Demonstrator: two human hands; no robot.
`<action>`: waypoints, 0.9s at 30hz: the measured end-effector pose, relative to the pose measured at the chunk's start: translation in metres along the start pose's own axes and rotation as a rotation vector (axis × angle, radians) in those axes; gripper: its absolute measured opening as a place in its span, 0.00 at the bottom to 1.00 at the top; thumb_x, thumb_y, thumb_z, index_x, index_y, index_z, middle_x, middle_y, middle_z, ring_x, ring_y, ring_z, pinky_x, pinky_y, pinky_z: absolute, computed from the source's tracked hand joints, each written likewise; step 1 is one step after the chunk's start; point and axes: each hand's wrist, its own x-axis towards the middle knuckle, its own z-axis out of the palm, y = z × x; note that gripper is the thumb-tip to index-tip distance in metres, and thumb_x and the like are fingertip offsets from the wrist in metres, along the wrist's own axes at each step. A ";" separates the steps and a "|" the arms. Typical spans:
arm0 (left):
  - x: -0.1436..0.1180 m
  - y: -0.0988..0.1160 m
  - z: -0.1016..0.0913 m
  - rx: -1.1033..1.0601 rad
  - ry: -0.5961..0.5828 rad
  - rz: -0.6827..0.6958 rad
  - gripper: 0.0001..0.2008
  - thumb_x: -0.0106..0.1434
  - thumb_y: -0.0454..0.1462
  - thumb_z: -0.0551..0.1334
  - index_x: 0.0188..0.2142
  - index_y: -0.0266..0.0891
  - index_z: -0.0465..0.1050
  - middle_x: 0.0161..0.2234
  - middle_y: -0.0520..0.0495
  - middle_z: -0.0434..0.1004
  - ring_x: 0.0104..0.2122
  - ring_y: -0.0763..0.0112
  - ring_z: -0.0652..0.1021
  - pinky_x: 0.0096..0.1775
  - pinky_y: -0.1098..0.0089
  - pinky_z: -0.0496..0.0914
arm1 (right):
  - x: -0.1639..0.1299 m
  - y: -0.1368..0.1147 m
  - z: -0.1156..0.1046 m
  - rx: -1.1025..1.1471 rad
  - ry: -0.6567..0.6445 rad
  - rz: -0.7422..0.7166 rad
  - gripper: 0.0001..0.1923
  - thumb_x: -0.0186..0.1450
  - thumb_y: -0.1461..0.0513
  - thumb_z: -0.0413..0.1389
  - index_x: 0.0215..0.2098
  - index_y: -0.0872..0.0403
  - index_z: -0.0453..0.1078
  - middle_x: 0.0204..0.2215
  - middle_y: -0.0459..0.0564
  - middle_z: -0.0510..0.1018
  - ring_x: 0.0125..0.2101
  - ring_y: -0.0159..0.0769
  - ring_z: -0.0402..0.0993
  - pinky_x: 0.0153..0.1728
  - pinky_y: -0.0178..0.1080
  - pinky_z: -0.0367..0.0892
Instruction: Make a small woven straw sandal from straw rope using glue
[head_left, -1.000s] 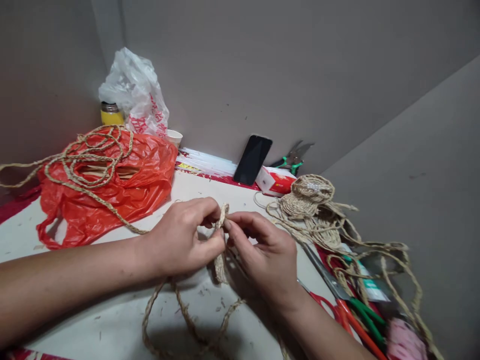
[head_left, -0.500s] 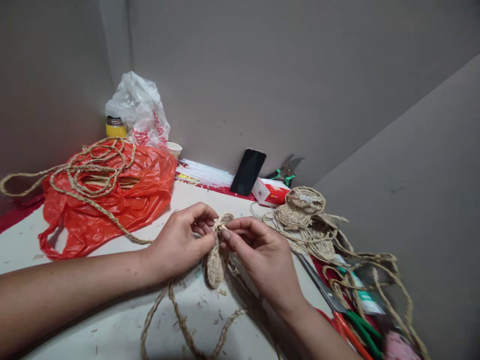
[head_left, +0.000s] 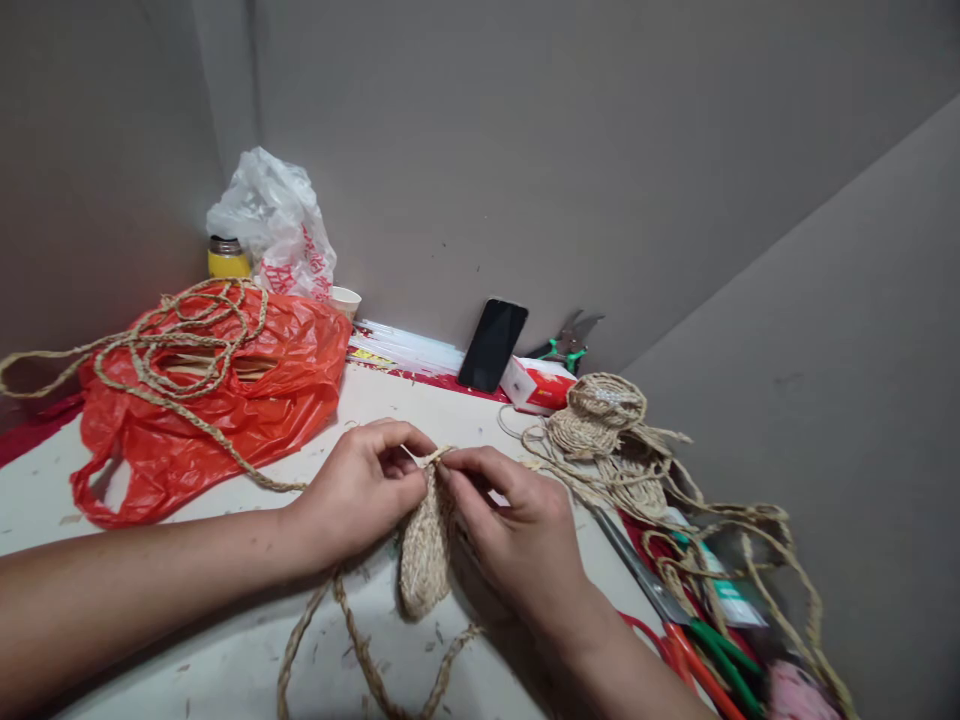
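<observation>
fingers of both hands meet at the top of a small woven oval piece (head_left: 424,550) made of coiled braided straw, which hangs upright between them just above the table (head_left: 225,640). the left hand (head_left: 364,490) is closed on the piece's upper edge, thumb and forefinger pinching it from the left side; the right hand (head_left: 517,530) pinches the same edge from the right, its fingertips (head_left: 448,468) touching the braid where it turns over the top. a loose braided cord (head_left: 360,640) trails down from the piece and loops across the table toward the near edge. to the left lies an orange plastic bag (head_left: 225,410) with a tangle of braided rope (head_left: 172,340) on top of it, and behind that a white plastic bag (head_left: 274,225) and a yellow jar (head_left: 227,260) stand against the wall. a black phone (head_left: 493,345) leans on the back wall beside a red and white box (head_left: 538,385), with green-handled pliers (head_left: 570,340) just behind the box. to the right of the hands sits a pile of finished woven pieces (head_left: 607,425), and scissors with red and green handles (head_left: 690,630) lie near the right forearm.
</observation>
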 end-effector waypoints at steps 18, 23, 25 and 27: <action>0.018 -0.007 -0.008 -0.181 -0.094 -0.291 0.06 0.46 0.31 0.62 0.28 0.34 0.72 0.19 0.55 0.69 0.18 0.80 0.66 0.23 0.77 0.59 | 0.016 0.001 -0.030 -0.004 -0.314 0.156 0.08 0.64 0.62 0.54 0.38 0.52 0.74 0.32 0.48 0.81 0.30 0.36 0.76 0.31 0.35 0.68; 0.021 -0.001 -0.015 -0.281 0.016 -0.255 0.06 0.48 0.32 0.64 0.29 0.34 0.73 0.25 0.50 0.75 0.23 0.77 0.71 0.29 0.74 0.65 | 0.024 0.007 -0.037 0.089 -0.253 0.295 0.15 0.65 0.54 0.51 0.30 0.55 0.73 0.24 0.47 0.78 0.25 0.35 0.74 0.26 0.35 0.66; 0.020 0.001 -0.015 -0.315 0.040 -0.225 0.05 0.49 0.32 0.64 0.29 0.35 0.73 0.26 0.50 0.75 0.24 0.76 0.72 0.30 0.73 0.66 | 0.024 0.008 -0.031 0.208 -0.277 0.368 0.16 0.64 0.52 0.52 0.30 0.55 0.72 0.23 0.47 0.77 0.25 0.35 0.73 0.25 0.34 0.65; 0.019 0.001 -0.015 -0.311 0.055 -0.187 0.05 0.50 0.32 0.63 0.29 0.35 0.73 0.26 0.51 0.75 0.25 0.76 0.73 0.30 0.74 0.67 | 0.022 0.008 -0.023 0.369 -0.322 0.442 0.16 0.62 0.51 0.54 0.30 0.56 0.71 0.24 0.47 0.76 0.24 0.34 0.72 0.23 0.34 0.64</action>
